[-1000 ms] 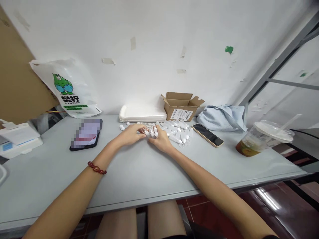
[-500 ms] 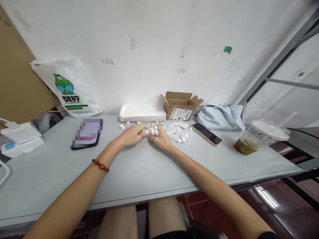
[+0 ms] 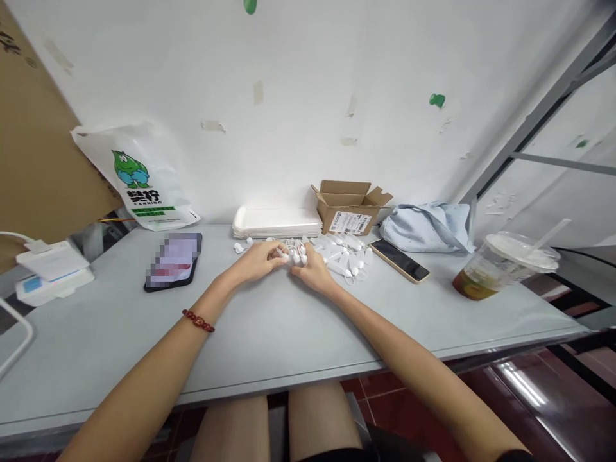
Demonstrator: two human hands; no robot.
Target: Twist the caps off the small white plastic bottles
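Observation:
My left hand (image 3: 260, 262) curves around small white plastic pieces (image 3: 297, 251), its thumb and fingers closed on the left side of the bunch. On the other side my right hand (image 3: 314, 269) is closed against the same bunch, with the thumb toward me. The pieces have rounded ends and thin looped cords. Fingers partly hide how many each hand holds. A heap of similar long white pieces with loops (image 3: 347, 256) lies right beside my right hand. Two loose white pieces (image 3: 239, 247) rest left of my left hand.
Behind the hands are a stack of white trays (image 3: 276, 223) and an open cardboard box (image 3: 353, 208). A phone (image 3: 400, 260), a light-blue cloth bag (image 3: 426, 226) and a drink cup (image 3: 500, 266) stand right. Left are another phone (image 3: 173, 260), a white bag (image 3: 144, 176) and a charger (image 3: 55, 266).
Both hands stay at the white pieces, with slight finger movement and the bunch gathered between them. The whole view has shifted slightly, so things on the left appear further right.

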